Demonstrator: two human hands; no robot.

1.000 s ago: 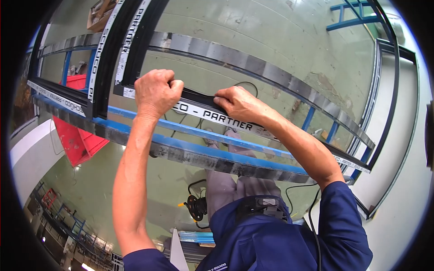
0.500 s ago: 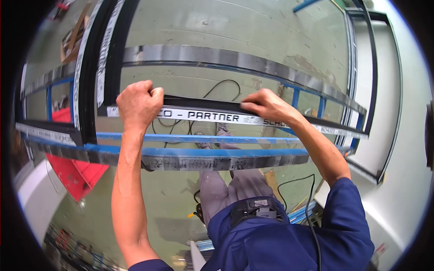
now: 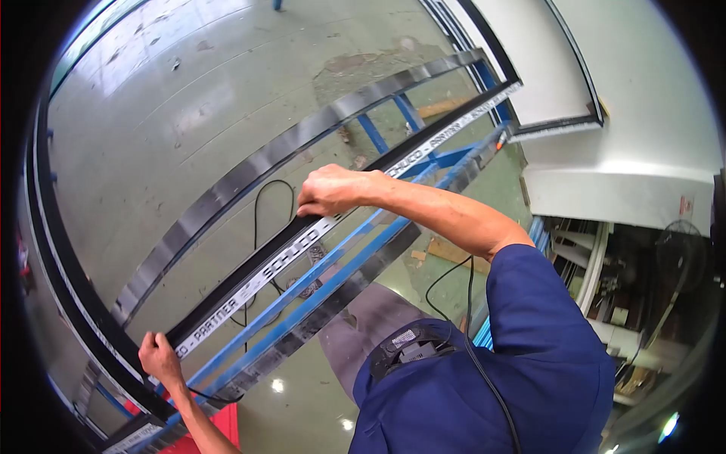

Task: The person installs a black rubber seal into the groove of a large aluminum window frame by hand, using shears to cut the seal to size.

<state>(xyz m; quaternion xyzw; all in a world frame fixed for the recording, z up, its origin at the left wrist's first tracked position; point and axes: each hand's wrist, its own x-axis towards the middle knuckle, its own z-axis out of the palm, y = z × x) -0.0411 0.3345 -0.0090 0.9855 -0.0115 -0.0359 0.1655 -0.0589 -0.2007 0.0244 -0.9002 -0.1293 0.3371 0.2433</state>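
Here, curled hands (image 3: 330, 191) (image 3: 160, 359), seemingly on frame (image 3: 234, 284)

Rail (image 3: 253, 289) mostly open

Between left grip (image 3: 160, 359) and right grip (image 3: 333, 189), a bare run is left. Beside the left grip, passage is blocked by the post (image 3: 98, 321); the near side is flanked by the beam (image 3: 359, 268). Beyond the right forearm (image 3: 446, 216), the rail is unobstructed to its corner.

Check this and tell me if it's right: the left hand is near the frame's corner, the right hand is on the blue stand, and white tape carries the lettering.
One thing is wrong: the head view shows the right hand at the frame's black bar, not on the blue stand. The rest stands.
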